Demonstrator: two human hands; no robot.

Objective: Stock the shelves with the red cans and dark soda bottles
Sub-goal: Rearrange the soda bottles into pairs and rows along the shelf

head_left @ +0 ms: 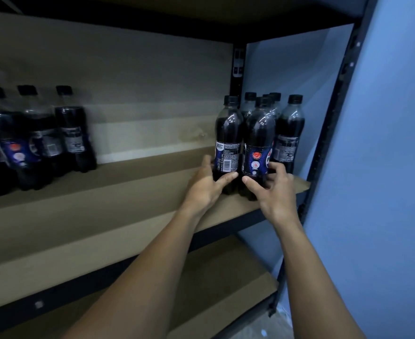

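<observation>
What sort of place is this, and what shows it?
Likely a shop stockroom: a metal-framed shelf, dark soda bottles grouped on it, and left hand and right hand each gripping one.

No txt legible anywhere. Front-left bottle [227, 133]: blue label w/ barcode [226, 165] & fine white print, too small to read. Front-right bottle [259, 133]: blue label w/ red round logo [255, 156], white round marks below, part of a big white letter at the right edge; brand can't be read. Back-right bottle [289, 133]: white print block, blurred. Left-end bottles [42, 143]: labels blurred, only round red & white marks show.
</observation>
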